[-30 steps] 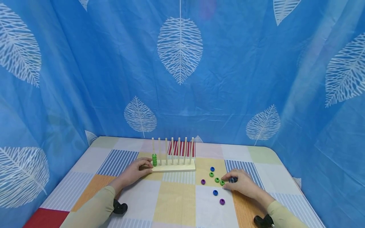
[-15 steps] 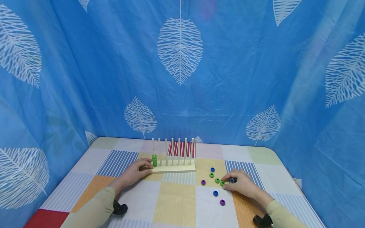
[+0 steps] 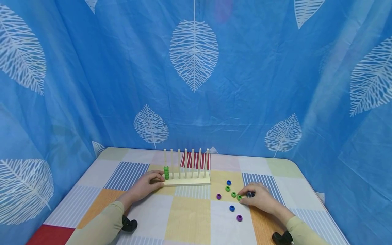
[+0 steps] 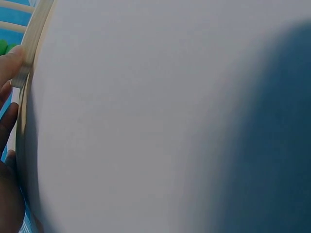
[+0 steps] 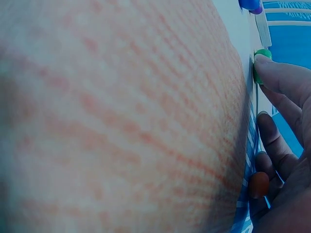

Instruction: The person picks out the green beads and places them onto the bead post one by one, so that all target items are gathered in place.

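Note:
A pale wooden peg rack [image 3: 188, 182] with a row of upright pegs stands near the middle of the table. Green beads [image 3: 166, 173] are stacked on its leftmost peg. My left hand [image 3: 143, 186] grips the left end of the rack's base; in the left wrist view the thumb [image 4: 11, 63] lies against the base near the green beads. To the right, my right hand [image 3: 260, 198] pinches a green bead [image 3: 239, 197] between thumb and forefinger, low at the table. In the right wrist view the thumb partly covers that bead [image 5: 262, 53].
Near the right hand lie two loose green beads, a nearer one [image 3: 234, 194] and a farther one [image 3: 228, 188]. Blue beads [image 3: 229, 182] and purple beads [image 3: 239, 218] are scattered around them. A patchwork cloth [image 3: 190, 217] covers the table, with blue leaf-print curtains [image 3: 245, 85] behind.

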The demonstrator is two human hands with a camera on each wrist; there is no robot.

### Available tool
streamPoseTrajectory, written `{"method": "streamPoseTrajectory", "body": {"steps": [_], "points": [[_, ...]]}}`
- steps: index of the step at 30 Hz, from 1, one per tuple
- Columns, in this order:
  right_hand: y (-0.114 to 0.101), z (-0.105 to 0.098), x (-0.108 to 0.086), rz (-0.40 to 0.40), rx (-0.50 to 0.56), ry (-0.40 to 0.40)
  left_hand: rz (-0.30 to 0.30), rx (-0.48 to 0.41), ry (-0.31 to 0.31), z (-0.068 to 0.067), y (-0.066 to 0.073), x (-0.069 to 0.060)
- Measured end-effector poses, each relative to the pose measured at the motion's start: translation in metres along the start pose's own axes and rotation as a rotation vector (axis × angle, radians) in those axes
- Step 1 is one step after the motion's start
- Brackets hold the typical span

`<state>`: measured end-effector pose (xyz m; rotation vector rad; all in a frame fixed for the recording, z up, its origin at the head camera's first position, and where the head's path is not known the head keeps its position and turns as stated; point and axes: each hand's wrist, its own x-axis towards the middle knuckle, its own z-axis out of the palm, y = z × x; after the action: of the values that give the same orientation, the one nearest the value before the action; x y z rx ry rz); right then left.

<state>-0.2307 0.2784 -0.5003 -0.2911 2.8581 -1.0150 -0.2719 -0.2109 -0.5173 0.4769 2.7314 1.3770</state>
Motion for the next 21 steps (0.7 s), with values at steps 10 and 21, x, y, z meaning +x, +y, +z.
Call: {"method": "streamPoseTrajectory", "body": {"steps": [10,21], "points": [[0.0014,0.0005,0.0002,0.003,0.015,-0.005,-0.004,0.008,0.004,0.0011,0.0003,0.0001],[0.0010,0.0000,0.0010,-0.008,0.005,-0.001,-0.009,-0.001,0.004,0.0012,0.0011,0.0006]]}}
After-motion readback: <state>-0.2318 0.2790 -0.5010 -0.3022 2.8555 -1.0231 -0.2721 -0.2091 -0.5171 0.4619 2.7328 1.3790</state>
